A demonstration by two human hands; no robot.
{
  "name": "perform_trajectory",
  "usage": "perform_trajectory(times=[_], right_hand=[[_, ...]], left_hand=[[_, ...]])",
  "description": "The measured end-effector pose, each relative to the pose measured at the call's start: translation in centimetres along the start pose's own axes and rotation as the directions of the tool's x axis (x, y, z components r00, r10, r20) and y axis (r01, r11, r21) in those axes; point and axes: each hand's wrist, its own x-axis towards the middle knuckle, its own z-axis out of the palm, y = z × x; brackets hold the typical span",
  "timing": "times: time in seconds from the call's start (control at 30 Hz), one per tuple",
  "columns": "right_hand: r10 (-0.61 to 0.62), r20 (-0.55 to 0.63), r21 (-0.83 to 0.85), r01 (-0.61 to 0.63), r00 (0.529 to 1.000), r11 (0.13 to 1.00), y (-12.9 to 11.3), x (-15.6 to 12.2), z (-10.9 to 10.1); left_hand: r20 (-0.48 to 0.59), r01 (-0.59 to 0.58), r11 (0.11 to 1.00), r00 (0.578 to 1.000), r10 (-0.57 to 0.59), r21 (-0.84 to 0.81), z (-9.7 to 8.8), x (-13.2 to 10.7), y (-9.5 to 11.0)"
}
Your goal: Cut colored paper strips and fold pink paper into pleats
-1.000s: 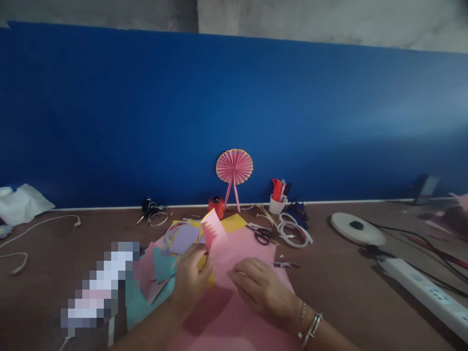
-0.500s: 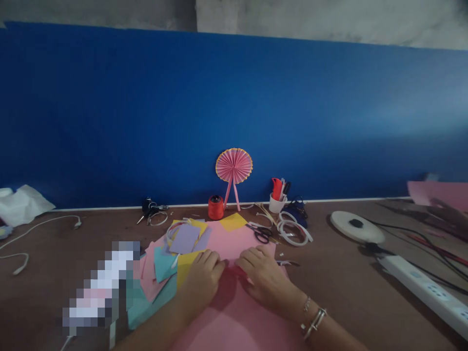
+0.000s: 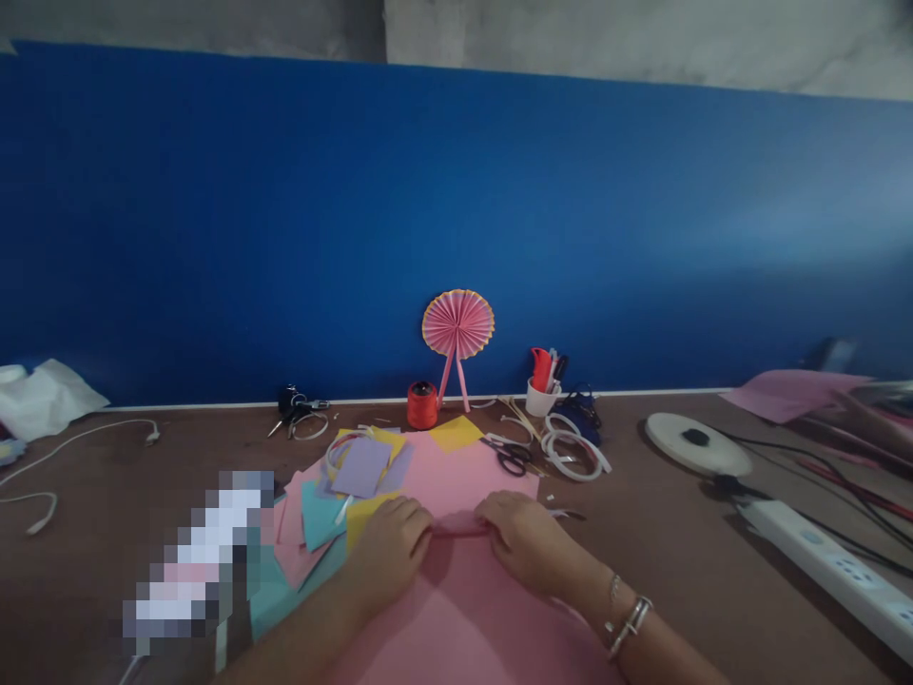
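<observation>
A narrow folded strip of pink paper (image 3: 460, 524) stretches between my two hands, just above a large pink sheet (image 3: 471, 618). My left hand (image 3: 389, 550) is closed on its left end, fingers curled. On the right end my right hand (image 3: 526, 542), with bracelets at the wrist, is closed the same way. Beside my left hand lie yellow, teal, pink and purple paper pieces (image 3: 362, 466). Black-handled scissors (image 3: 512, 460) rest beyond my right hand. My fingertips are partly hidden behind the knuckles.
A pink pleated paper fan (image 3: 457, 325) leans on the blue wall, beside a red spool (image 3: 422, 405). A white cup (image 3: 542, 398) holds pens. Coiled white tubing (image 3: 574, 457), a power strip (image 3: 834, 561) and keys (image 3: 292, 407) lie about. Another person's hand (image 3: 877, 419) is at far right.
My hands have moved apart, so more of the pink strip shows between them. At far right, a pink sheet near the other person has shifted left and lower.
</observation>
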Motion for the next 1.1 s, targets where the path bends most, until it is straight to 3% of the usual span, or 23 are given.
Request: perform_trajectory(times=[0.1,0.23,0.57,1.1], right_hand=[[0.091,-0.037,0.158,-0.084,0.995,0.984,0.3,0.1,-0.3],[0.103,-0.081,0.299,-0.074,0.991,0.951,0.9,0.3,-0.2],[0.244,-0.077,0.471,-0.18,0.967,0.864,1.8,0.9,1.0],[0.258,-0.08,0.463,-0.193,0.963,0.865,2.1,1.3,1.3]], left_hand=[[-0.006,0.06,0.99,0.998,-0.061,-0.127,0.0,0.2,-0.3],[-0.011,0.113,0.967,0.993,-0.119,-0.229,0.1,0.4,-0.5],[-0.066,0.147,0.95,0.983,-0.171,-0.274,1.0,0.7,-1.4],[-0.059,0.152,0.955,0.983,-0.172,-0.253,1.0,0.8,-1.2]])
